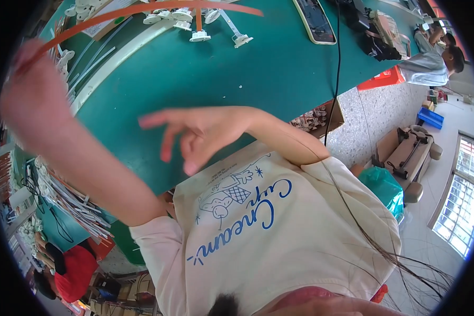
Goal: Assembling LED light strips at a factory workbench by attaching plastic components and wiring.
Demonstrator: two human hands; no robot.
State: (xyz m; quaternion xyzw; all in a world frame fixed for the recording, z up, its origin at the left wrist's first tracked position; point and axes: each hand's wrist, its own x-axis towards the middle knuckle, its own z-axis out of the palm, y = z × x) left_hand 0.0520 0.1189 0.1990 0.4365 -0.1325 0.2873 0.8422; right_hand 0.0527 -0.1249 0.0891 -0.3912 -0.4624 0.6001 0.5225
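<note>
At the upper left my left hand (31, 89), blurred by motion, is closed on one end of a long, thin orange strip (142, 9). The strip arches to the right over the far part of the green table (195, 73). My right hand (200, 131) is held over the near table edge, in front of my shirt. Its fingers are spread and nothing is in them. Beyond both hands, several white round plastic pieces (199, 36) lie at the far side, some with flat strips attached.
A phone (317, 23) lies at the far right beside a black cable (338, 63). Bundled strips (79, 205) fill the left side. A cardboard box (334, 118) stands below the table's right edge. Co-workers sit at far right (432, 66) and lower left (76, 274).
</note>
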